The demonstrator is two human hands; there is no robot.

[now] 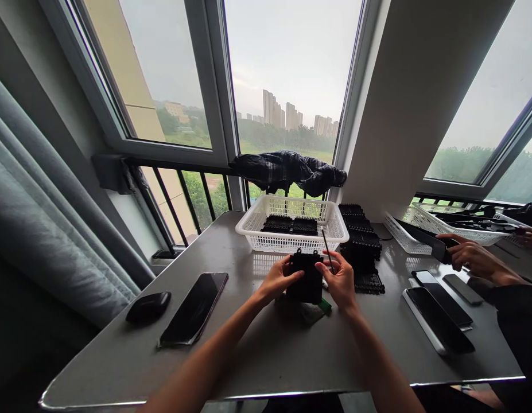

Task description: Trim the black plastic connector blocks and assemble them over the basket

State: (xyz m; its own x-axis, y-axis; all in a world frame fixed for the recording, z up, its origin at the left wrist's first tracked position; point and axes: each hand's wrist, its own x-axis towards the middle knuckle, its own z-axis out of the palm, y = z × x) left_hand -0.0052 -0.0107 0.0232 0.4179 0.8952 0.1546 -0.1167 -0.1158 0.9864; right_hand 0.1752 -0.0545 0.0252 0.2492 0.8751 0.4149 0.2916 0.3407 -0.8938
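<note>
Between my two hands, upright above the table, is a flat black plastic part (305, 281) with small tabs along its top edge. My left hand (276, 281) grips its left side, thumb across the face. On the right edge, my right hand (340, 281) pinches the same part, and a thin dark stick-like tool (327, 249) rises from between its fingers. A small green item (325, 307) lies on the table just below the part. Behind my hands stands a white plastic basket (252, 236) with black parts (291, 225) inside.
Stacked black parts (360, 246) sit right of the basket. A phone (194, 310) and a black rounded case (148, 307) lie at left. Several phones (440, 321) lie at right, near a co-worker's hand (476, 258) holding a dark object. More white baskets (414, 244) stand beyond.
</note>
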